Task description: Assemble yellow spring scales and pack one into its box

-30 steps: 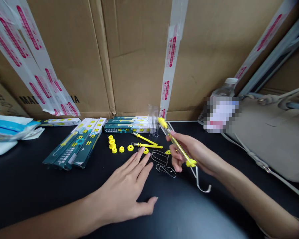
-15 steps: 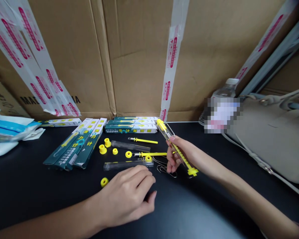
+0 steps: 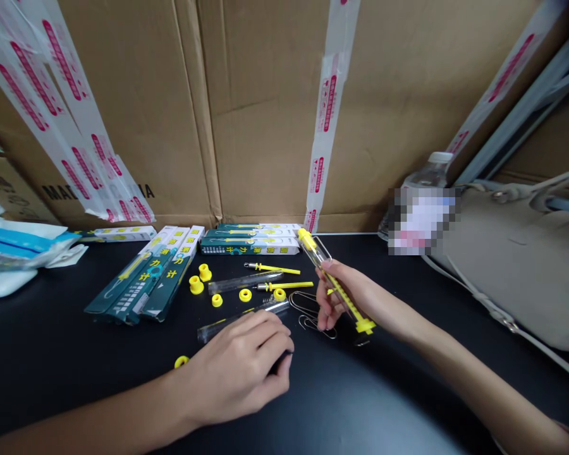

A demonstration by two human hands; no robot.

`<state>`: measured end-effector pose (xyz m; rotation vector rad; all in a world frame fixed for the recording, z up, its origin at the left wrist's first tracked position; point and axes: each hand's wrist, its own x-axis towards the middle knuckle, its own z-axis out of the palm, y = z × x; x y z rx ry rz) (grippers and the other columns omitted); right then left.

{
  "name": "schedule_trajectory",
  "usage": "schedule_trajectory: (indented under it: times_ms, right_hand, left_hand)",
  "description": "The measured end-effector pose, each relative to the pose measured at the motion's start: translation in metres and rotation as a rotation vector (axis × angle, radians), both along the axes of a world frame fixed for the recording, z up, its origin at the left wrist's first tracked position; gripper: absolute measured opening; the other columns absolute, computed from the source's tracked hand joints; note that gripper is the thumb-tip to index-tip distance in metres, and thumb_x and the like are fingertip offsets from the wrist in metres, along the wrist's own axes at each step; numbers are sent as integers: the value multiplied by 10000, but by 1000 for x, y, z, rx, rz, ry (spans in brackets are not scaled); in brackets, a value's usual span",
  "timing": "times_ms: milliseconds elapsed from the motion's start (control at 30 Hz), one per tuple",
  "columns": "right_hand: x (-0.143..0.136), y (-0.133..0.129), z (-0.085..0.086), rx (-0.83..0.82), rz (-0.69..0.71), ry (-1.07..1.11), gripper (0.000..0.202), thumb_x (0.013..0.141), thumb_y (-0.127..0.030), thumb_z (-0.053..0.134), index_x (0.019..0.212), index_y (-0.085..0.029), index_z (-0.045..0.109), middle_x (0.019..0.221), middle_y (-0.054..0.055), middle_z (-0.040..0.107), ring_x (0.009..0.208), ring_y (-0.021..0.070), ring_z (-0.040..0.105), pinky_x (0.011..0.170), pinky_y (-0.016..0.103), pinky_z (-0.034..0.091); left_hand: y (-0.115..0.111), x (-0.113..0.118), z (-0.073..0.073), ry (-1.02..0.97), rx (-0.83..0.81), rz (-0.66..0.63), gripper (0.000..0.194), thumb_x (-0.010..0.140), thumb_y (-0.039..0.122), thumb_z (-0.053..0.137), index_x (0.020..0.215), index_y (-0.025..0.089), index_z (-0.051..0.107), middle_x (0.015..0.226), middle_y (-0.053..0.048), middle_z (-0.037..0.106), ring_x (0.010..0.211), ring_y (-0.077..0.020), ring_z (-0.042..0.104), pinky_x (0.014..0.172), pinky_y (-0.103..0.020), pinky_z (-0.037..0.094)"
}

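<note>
My right hand (image 3: pixel 336 294) holds a clear spring scale (image 3: pixel 344 291) with a yellow cap and yellow inner rod, tilted with its cap up and to the left. My left hand (image 3: pixel 249 363) is low over the table, fingers curled, beside a clear tube (image 3: pixel 213 330); what its fingertips hold, if anything, is hidden. Behind it lie another clear tube (image 3: pixel 246 281), two yellow rods (image 3: pixel 277 270) (image 3: pixel 289 286) with metal ends, and several yellow caps and rings (image 3: pixel 196 285). Metal hooks (image 3: pixel 308 313) lie between my hands.
Green and white boxes (image 3: pixel 154 275) lie at the left, with more stacked (image 3: pixel 251 241) against the large carton (image 3: pixel 265 126). On the right stand a bottle (image 3: pixel 434 170) and a beige bag (image 3: pixel 526 265). A blue and white packet (image 3: pixel 23 243) sits far left.
The near tube now lies at more of a slant, and the lower yellow rod and a ring have shifted. The front yellow ring has moved left and is partly covered by my left hand.
</note>
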<state>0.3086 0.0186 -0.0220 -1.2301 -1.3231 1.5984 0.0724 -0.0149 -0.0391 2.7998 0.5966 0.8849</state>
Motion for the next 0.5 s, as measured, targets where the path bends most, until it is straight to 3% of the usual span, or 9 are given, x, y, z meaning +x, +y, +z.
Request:
schedule_trajectory:
  times_ms: [500]
  right_hand:
    - [1, 0, -3, 36, 25, -1, 324, 1036, -488, 319, 870, -228, 416, 528, -52, 617, 512, 194, 731, 479, 241, 559]
  left_hand:
    - [-2, 1, 4, 2, 63, -10, 113, 906, 54, 574, 922, 100, 677, 855, -71, 720, 838, -225, 672, 784, -361, 592]
